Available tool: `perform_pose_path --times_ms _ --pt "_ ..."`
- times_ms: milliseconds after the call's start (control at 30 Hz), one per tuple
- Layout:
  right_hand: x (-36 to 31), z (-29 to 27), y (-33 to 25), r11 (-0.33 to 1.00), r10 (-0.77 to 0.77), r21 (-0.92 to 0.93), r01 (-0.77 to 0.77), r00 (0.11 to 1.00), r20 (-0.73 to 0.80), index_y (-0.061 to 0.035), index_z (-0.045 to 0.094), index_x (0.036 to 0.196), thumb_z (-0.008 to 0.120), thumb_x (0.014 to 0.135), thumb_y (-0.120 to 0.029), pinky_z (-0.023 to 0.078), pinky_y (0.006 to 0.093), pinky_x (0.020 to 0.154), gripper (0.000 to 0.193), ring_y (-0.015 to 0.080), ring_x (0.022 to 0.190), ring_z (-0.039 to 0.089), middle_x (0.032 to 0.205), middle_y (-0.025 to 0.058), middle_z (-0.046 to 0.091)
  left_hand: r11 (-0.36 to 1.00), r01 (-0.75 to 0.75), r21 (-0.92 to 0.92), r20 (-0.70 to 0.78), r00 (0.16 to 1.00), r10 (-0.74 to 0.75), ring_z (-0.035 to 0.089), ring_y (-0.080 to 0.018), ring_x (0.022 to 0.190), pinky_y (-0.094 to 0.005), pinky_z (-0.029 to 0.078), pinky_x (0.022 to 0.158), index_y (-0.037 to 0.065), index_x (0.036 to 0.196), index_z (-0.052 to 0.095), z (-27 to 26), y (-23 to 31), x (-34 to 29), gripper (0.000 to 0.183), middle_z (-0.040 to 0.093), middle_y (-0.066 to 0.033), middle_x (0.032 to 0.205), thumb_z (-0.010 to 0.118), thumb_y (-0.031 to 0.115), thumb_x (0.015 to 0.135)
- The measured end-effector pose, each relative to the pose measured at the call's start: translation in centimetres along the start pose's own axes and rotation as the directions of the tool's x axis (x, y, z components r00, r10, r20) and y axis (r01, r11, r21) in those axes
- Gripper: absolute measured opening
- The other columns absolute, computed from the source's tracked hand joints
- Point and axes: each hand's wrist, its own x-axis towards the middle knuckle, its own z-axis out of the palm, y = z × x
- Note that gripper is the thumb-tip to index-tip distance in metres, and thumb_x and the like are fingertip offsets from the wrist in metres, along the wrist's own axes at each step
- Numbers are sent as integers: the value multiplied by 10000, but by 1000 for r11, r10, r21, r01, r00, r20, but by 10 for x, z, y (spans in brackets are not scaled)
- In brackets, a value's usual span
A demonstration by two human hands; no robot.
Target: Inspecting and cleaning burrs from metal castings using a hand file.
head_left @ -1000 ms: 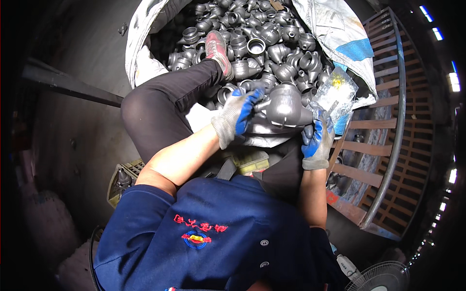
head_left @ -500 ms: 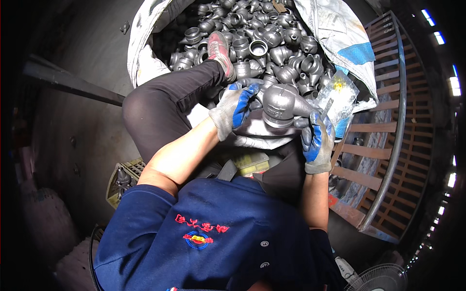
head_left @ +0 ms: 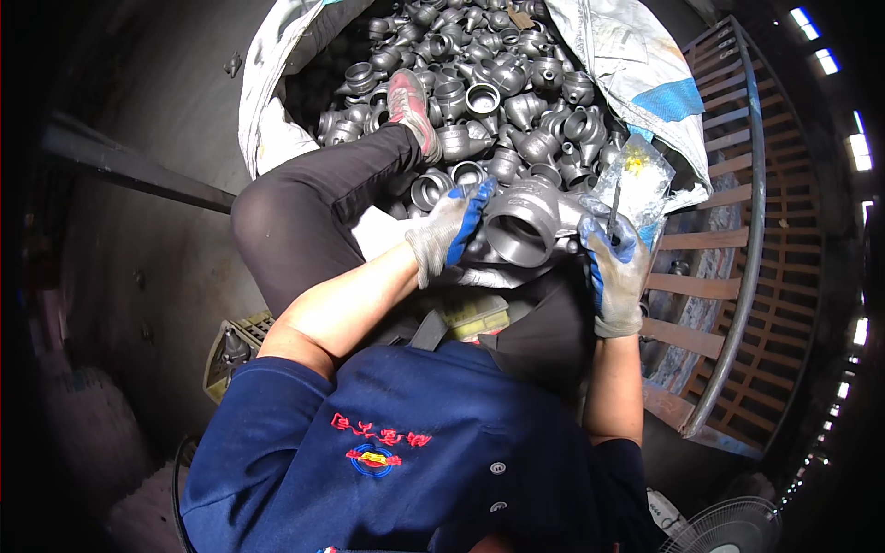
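Note:
A grey metal casting (head_left: 523, 221) with a wide round mouth and a narrow neck is in front of me, its hollow mouth turned toward me. My right hand (head_left: 616, 267), in a grey and blue work glove, is closed round the neck at its right end. A thin dark rod (head_left: 615, 207) sticks up from between the same hand's fingers; its kind is unclear. On the casting's left side my left hand (head_left: 449, 226), gloved alike, has its fingers stretched out with the palm toward the rim. Whether it touches the rim is hard to tell.
A large white woven sack (head_left: 636, 55) full of similar castings (head_left: 516, 74) lies open ahead, with my shoe (head_left: 410, 106) on the pile. A rusty metal rack (head_left: 747, 240) stands at right. A yellow crate (head_left: 221, 359) is at lower left, a fan (head_left: 733, 525) at lower right.
The casting has turned so that its open mouth now faces me instead of its closed rounded side. My left hand has straightened its fingers and lowered slightly; my right hand has rotated with the neck.

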Motion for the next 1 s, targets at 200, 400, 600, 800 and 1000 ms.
perform_pose_path --times_ms 200,400,600,800,1000 --pt "-6 -57 -47 980 88 -178 -84 996 16 48 595 1039 669 772 -107 482 248 714 317 135 807 597 958 98 637 941 330 -79 176 933 -313 525 -93 464 -223 431 428 63 1013 564 44 21 -17 432 566 -38 603 408 457 931" --pt "-34 -161 -119 632 -486 -714 301 871 -64 58 573 1082 463 901 -217 447 306 841 347 189 932 582 983 127 618 856 81 -510 -26 994 -109 619 -183 677 -297 527 581 7 1034 540 -12 -18 15 276 618 -106 897 507 256 922" --pt "-54 -296 -112 838 -432 -542 62 682 -590 30 571 1131 525 886 -119 456 248 788 290 130 884 573 982 75 618 993 49 -109 -626 773 -107 575 -165 632 -299 497 487 65 973 627 -76 -20 73 217 615 -39 820 576 231 843" --pt "-52 -424 -27 564 -151 -657 -500 720 -677 21 651 948 619 815 -181 452 302 640 244 138 694 551 833 66 644 336 313 888 -379 913 151 619 -338 899 -421 496 767 41 906 652 -115 -79 81 342 629 -215 932 479 323 820" --pt "-59 -498 31 20 -235 -856 -517 829 -507 49 624 934 566 816 -198 472 366 584 280 233 634 586 764 137 649 396 484 780 -463 873 -156 546 -315 1100 -400 427 924 -24 1147 505 -84 -123 103 455 548 -235 1171 487 311 838"
